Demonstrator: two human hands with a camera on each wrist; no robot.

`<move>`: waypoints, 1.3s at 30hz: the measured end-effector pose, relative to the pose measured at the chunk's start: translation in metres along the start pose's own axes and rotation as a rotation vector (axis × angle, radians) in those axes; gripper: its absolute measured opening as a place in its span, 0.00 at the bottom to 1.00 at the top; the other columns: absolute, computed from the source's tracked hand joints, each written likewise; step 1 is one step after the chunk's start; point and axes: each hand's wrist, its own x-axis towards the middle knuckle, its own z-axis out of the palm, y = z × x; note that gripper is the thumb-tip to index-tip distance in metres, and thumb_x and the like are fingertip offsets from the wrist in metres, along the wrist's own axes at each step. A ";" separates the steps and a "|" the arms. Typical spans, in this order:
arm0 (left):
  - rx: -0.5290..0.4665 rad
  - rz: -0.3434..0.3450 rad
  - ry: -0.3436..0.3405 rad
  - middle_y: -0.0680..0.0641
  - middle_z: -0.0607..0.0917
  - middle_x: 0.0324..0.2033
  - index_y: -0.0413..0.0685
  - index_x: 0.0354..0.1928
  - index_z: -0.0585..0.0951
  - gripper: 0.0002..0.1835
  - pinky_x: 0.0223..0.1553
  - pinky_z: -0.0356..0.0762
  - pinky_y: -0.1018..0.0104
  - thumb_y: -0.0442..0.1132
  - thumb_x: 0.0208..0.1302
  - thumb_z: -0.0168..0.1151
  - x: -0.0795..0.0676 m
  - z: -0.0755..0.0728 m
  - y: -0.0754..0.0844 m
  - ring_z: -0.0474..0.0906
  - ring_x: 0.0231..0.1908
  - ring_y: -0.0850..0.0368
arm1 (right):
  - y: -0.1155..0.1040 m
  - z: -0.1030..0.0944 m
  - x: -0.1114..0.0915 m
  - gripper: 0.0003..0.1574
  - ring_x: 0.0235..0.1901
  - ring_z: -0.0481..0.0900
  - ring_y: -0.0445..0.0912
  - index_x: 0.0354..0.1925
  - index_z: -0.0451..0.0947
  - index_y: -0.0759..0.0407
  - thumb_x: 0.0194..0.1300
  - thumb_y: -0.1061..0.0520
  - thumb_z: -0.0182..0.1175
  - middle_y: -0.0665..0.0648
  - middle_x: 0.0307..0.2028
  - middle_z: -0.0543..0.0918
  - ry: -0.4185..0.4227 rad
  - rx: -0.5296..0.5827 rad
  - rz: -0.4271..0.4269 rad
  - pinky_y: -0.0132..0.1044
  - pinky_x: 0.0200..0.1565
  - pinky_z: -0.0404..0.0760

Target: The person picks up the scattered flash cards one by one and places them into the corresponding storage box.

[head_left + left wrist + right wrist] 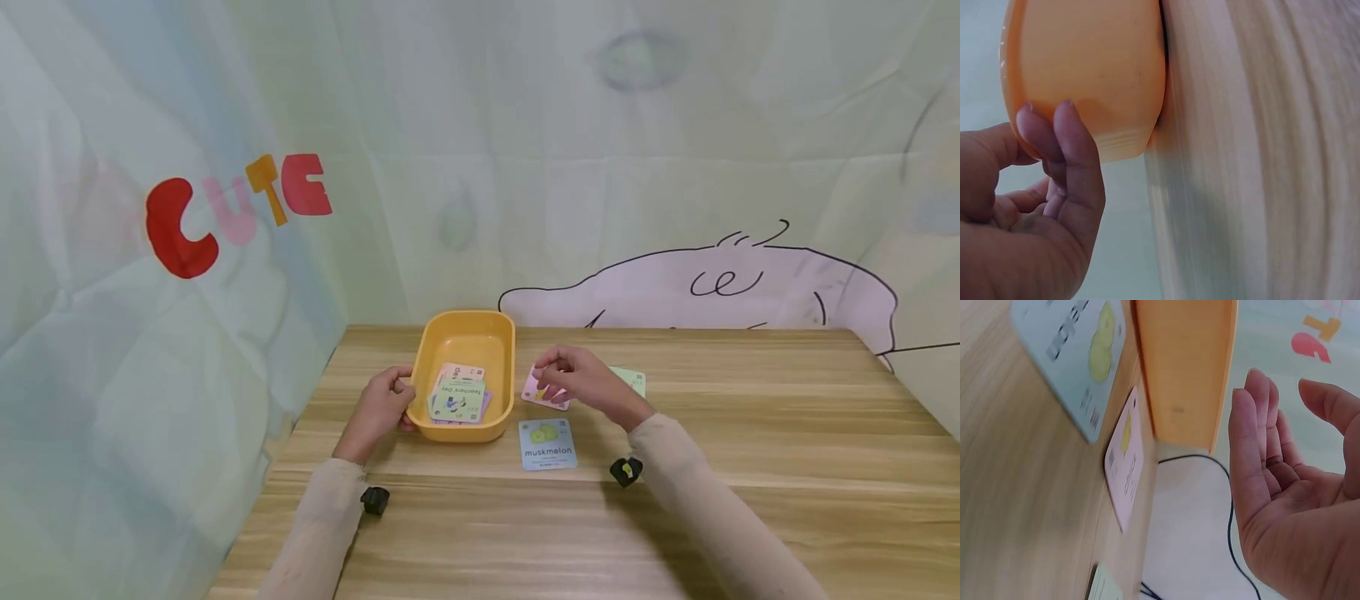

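Note:
My left hand (pixel 380 410) grips the left side of a yellow-orange plastic tray (pixel 471 343), thumb at the rim and fingers against the outer wall in the left wrist view. Inside the tray lie several overlapping cards, a green "Teachers' Day" card (pixel 460 400) on top. Over a pink card (pixel 530 390) on the table hovers my right hand (pixel 588 385); the right wrist view shows its fingers and thumb apart with nothing between them. A blue "muskmelon" card (pixel 548 444) lies nearer the front, and a green card (pixel 632 380) is partly hidden behind the right hand.
The wood-grain table (pixel 765 433) reaches back to a printed cloth backdrop (pixel 480 167), with another cloth along the left side bearing "CUTE" lettering (pixel 258 190). Black devices (pixel 375 500) are worn at both wrists.

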 end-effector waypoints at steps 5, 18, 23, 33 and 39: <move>0.001 -0.005 -0.003 0.41 0.78 0.36 0.40 0.68 0.71 0.23 0.28 0.85 0.64 0.34 0.73 0.51 0.001 0.000 0.000 0.79 0.24 0.55 | 0.006 -0.012 -0.004 0.20 0.40 0.84 0.53 0.53 0.76 0.61 0.72 0.50 0.62 0.62 0.44 0.84 -0.010 -0.004 0.003 0.49 0.48 0.87; 0.008 -0.002 -0.003 0.41 0.78 0.35 0.38 0.68 0.71 0.23 0.27 0.84 0.64 0.33 0.73 0.50 0.000 0.000 0.000 0.79 0.23 0.56 | 0.026 -0.043 -0.013 0.19 0.47 0.82 0.59 0.54 0.77 0.62 0.71 0.52 0.63 0.63 0.47 0.82 0.059 -0.099 0.024 0.49 0.50 0.86; 0.002 0.003 -0.001 0.40 0.78 0.36 0.38 0.68 0.71 0.23 0.27 0.84 0.64 0.33 0.73 0.50 0.000 0.000 0.001 0.79 0.24 0.56 | 0.033 -0.055 -0.015 0.21 0.48 0.80 0.54 0.55 0.78 0.62 0.70 0.51 0.64 0.59 0.47 0.82 0.127 -0.243 0.021 0.42 0.50 0.83; 0.004 0.001 -0.001 0.40 0.78 0.35 0.38 0.68 0.71 0.23 0.27 0.84 0.64 0.33 0.73 0.51 0.000 0.000 0.001 0.79 0.23 0.56 | 0.045 -0.078 -0.018 0.25 0.56 0.75 0.56 0.58 0.75 0.66 0.68 0.54 0.66 0.64 0.55 0.80 0.161 -0.340 0.065 0.51 0.61 0.77; 0.004 0.006 -0.004 0.40 0.78 0.35 0.38 0.68 0.70 0.23 0.28 0.84 0.64 0.33 0.73 0.50 -0.001 -0.001 0.001 0.79 0.24 0.56 | 0.050 -0.084 -0.018 0.36 0.63 0.70 0.62 0.62 0.71 0.68 0.63 0.52 0.71 0.68 0.62 0.74 0.160 -0.376 0.105 0.59 0.68 0.68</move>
